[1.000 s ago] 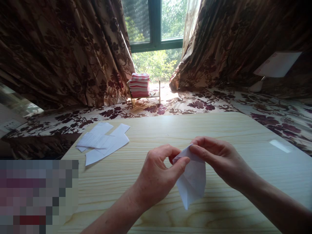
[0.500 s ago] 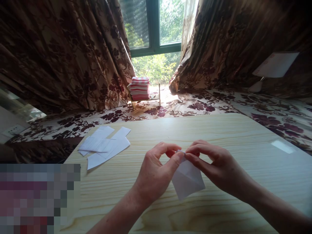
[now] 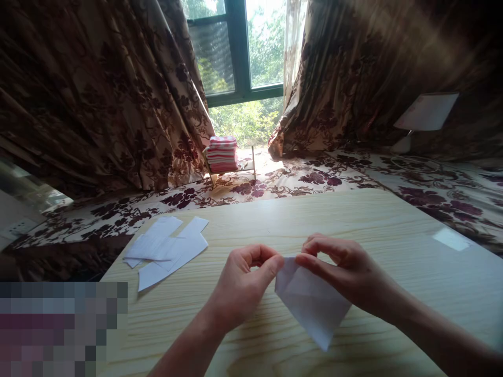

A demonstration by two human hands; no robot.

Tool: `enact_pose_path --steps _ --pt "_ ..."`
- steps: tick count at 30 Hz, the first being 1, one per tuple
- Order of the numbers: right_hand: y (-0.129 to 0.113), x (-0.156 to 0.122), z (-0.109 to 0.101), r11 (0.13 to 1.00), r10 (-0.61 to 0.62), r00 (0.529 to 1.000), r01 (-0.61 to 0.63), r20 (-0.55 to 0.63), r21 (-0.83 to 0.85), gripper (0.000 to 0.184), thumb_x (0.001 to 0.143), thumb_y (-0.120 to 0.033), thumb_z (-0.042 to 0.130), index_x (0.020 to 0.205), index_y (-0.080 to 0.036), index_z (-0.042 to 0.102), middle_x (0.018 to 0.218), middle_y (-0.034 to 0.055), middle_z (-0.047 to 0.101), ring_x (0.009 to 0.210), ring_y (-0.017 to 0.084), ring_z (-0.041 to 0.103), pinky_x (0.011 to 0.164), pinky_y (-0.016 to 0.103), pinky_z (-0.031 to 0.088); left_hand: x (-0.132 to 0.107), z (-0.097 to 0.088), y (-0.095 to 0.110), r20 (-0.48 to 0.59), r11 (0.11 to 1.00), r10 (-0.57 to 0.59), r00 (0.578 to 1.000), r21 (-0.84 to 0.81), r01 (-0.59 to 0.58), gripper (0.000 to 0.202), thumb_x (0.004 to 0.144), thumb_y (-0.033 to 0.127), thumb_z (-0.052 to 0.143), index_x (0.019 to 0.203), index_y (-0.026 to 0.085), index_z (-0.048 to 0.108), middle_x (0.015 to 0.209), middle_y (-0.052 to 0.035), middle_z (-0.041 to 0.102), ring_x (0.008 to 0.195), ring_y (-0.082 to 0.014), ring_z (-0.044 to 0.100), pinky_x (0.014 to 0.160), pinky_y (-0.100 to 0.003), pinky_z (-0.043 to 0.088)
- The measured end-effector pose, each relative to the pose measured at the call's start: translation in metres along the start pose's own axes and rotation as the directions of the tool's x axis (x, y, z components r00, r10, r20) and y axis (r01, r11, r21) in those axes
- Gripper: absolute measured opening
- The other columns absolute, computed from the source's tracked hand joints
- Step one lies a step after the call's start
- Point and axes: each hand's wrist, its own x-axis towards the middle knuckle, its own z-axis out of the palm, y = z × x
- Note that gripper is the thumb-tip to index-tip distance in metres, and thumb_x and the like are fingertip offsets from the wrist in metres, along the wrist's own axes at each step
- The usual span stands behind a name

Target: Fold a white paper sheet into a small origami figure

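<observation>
Left grip (image 3: 241,288) is closed on the upper-left corner of the folded paper (image 3: 314,306), thumb against forefinger; your right grip (image 3: 349,269) pinches the same top edge just beside it, thumb on the near face; the two pinches sit close, probably because so short a stretch of edge is easiest to govern from both ends; the rest hangs loose toward six o'clock, point down, a faint crease across it; you seem to have it raised over the bench (image 3: 236,225), though whether the tip touches cannot be told.

Pose: your left forearm enters from eight o'clock, your right from four; wrists low, knuckles up, right fingers curled behind the sheet.

Outward, clock centred on the held paper: loose papers (image 3: 168,251) overlap at ten o'clock, apart from your hands, likely so placed to leave you elbow room; at eleven, folded cloths (image 3: 222,154) stacked on a small stand (image 3: 247,169), beyond the bench; at one, a lamp (image 3: 426,111).
</observation>
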Motion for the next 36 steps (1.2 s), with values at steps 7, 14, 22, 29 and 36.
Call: enact_pose_path --steps 7,14,22,29,36 --pt "0.002 0.004 -0.028 0.996 0.052 0.801 -0.084 -0.597 -0.025 0.022 0.085 -0.041 0.051 0.080 -0.022 0.062 0.077 0.0015 0.064 0.075 0.018 0.059 0.069 0.027 0.045 0.009 -0.006 -0.006 -0.250 0.946 -0.129 0.960 -0.321 0.043 0.016 0.071 0.028 0.065 0.066 0.013 0.062 0.059 0.0007 0.055 0.059 -0.0093 0.048 0.060 -0.021 0.039" --pt "-0.002 0.001 0.007 0.996 0.057 0.989 -0.066 -0.136 -0.060 0.029 0.081 -0.044 0.054 0.067 -0.019 0.058 0.066 0.0000 0.059 0.064 0.017 0.055 0.060 0.027 0.042 0.002 0.018 -0.005 -0.124 0.685 -0.252 0.960 -0.724 0.086 0.020 0.064 0.026 0.075 0.069 0.012 0.062 0.062 -0.0006 0.060 0.061 -0.0091 0.054 0.068 -0.023 0.043" --pt "-0.003 0.001 0.011 0.988 0.024 0.998 -0.016 -0.053 0.153 0.028 0.085 -0.039 0.053 0.067 -0.018 0.060 0.069 0.0013 0.061 0.078 0.020 0.058 0.070 0.028 0.045 -0.003 0.015 0.001 -0.125 0.959 -0.047 0.991 -0.282 0.010 0.019 0.075 0.031 0.066 0.069 0.013 0.066 0.065 -0.0008 0.061 0.069 -0.0117 0.052 0.069 -0.024 0.040" --pt "-0.005 -0.001 0.007 0.969 0.016 0.999 -0.026 0.041 0.248 0.025 0.085 -0.034 0.054 0.068 -0.017 0.060 0.069 -0.0005 0.059 0.069 0.016 0.053 0.062 0.024 0.042 -0.004 0.014 0.000 -0.170 0.994 0.059 0.984 -0.085 -0.074 0.021 0.077 0.028 0.062 0.063 0.013 0.065 0.064 -0.0008 0.058 0.068 -0.0134 0.048 0.066 -0.025 0.037" --pt "0.005 0.000 0.005 0.967 0.074 0.992 -0.096 0.098 0.237 0.035 0.085 -0.041 0.052 0.060 -0.017 0.053 0.057 -0.0034 0.043 0.053 0.011 0.039 0.049 0.022 0.032 0.001 0.010 -0.004 -0.114 0.985 -0.059 0.992 -0.166 0.039 0.019 0.071 0.031 0.066 0.065 0.013 0.069 0.061 -0.0014 0.061 0.064 -0.0138 0.050 0.061 -0.024 0.037"
